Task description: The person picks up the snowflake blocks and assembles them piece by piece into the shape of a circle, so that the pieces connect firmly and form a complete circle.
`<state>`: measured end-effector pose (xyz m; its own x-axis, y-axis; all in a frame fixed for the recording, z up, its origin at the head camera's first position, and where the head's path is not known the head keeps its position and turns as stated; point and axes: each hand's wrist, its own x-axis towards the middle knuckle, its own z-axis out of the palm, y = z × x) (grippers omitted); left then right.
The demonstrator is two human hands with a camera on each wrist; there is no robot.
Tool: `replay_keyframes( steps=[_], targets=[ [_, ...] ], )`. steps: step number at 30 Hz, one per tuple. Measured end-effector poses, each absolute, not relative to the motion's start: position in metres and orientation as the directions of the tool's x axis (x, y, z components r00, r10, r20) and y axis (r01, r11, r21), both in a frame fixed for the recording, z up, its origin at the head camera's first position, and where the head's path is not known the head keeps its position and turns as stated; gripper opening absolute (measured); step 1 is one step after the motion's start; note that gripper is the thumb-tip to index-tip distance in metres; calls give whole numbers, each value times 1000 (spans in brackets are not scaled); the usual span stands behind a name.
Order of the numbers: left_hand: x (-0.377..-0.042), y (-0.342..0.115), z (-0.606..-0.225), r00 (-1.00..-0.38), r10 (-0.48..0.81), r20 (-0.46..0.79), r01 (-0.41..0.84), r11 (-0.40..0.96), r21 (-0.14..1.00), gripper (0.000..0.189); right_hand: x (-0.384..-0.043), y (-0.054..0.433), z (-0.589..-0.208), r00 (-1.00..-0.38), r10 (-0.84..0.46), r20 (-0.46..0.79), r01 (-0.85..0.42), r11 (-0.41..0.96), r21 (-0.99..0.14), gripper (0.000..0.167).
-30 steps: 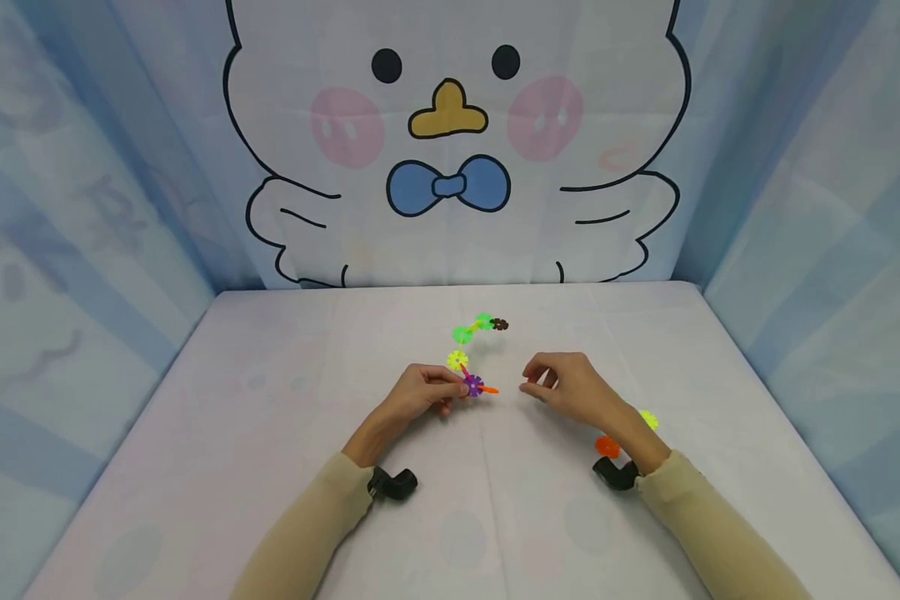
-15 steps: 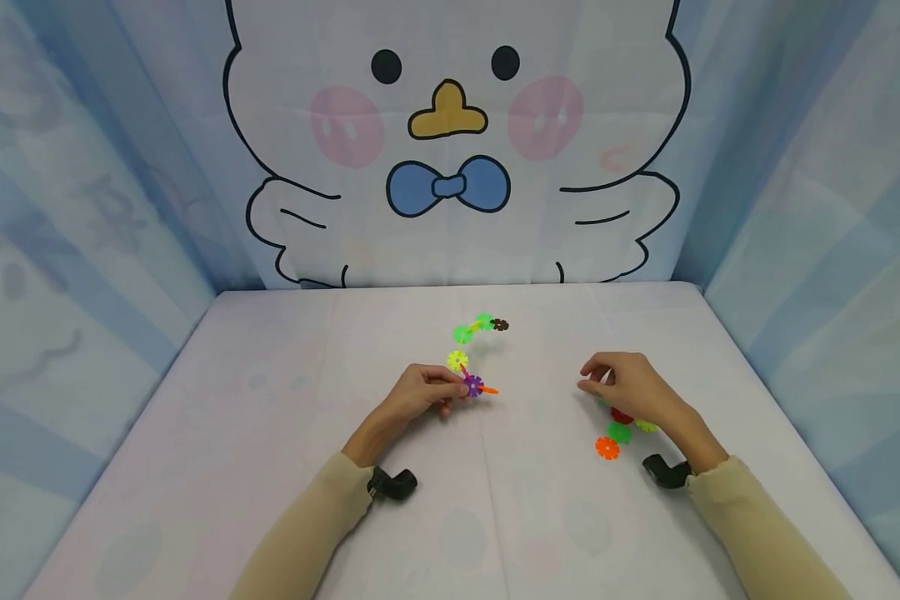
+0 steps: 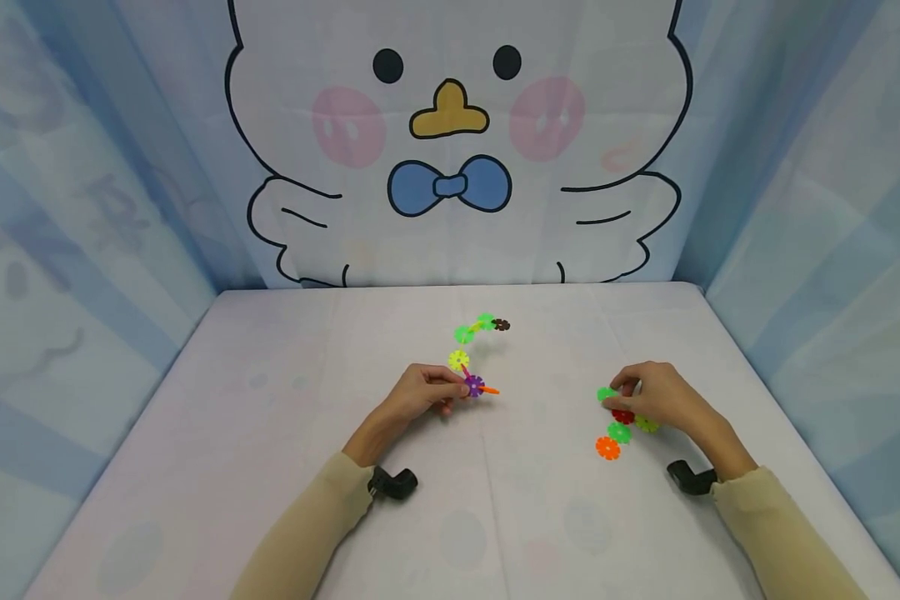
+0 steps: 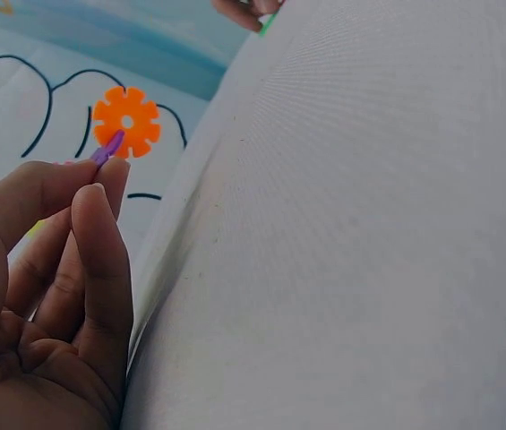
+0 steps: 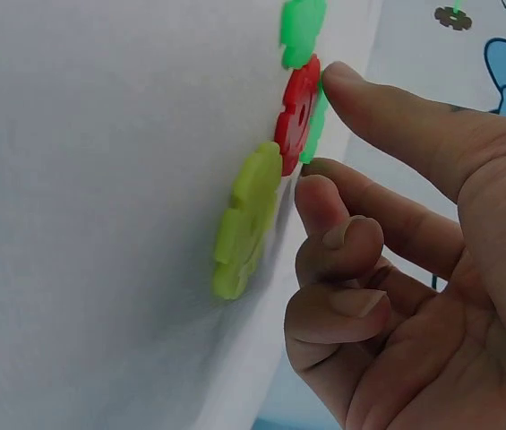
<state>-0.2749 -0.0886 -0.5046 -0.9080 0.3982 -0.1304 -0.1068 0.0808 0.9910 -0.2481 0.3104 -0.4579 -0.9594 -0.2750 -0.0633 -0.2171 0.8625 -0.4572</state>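
Your left grip point(image 3: 425, 390) was closed, thumb and fingertips pinching one purple notched plastic disc point(image 3: 475, 385) in a single curved chain point(image 3: 459, 359) over the middle of the white cloth-covered bench point(image 3: 285, 358). Along that chain you had two bright green discs, one dark brown disc point(image 3: 502, 325) at the far end, one round yellow disc, one yellow piece set edge-on between the greens, one pink piece seen edge-on, the purple one, and one orange end disc point(image 4: 127, 122) nearest you; any smaller link was too tiny to count. To your right lay one group of five: a farther green disc point(image 3: 607, 394), a nearer green disc point(image 3: 619, 432), one red disc point(image 3: 624, 417), one yellow-green disc point(image 3: 647, 425) and one orange loose disc point(image 3: 608, 448), close together, though you could not tell which were joined. Your right grip point(image 3: 656, 396) had its thumb and forefinger parted on either side of the farther green disc; whether they had hold of it, you could not tell. The plastic looked smooth and flat, with slots cut round the rims and a round hole through the orange end disc. Two beige cloth sleeves point(image 3: 303, 525) covered your forearms, one black curved fitting point(image 3: 395, 483) at each wrist.
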Motion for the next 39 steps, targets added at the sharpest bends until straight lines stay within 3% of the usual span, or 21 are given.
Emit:
replay_keyframes(
  steps=[12, 39],
  targets=[
    [-274, -89, -503, -910, 394, -127, -104, 81, 991, 15, -248, 308, -459, -966, -244, -85, -174, 857, -485, 28],
    [-275, -90, -502, -908, 401, -126, -97, 92, 991, 15, -252, 304, -452, -957, -286, -50, -214, 811, -544, 16]
  ],
)
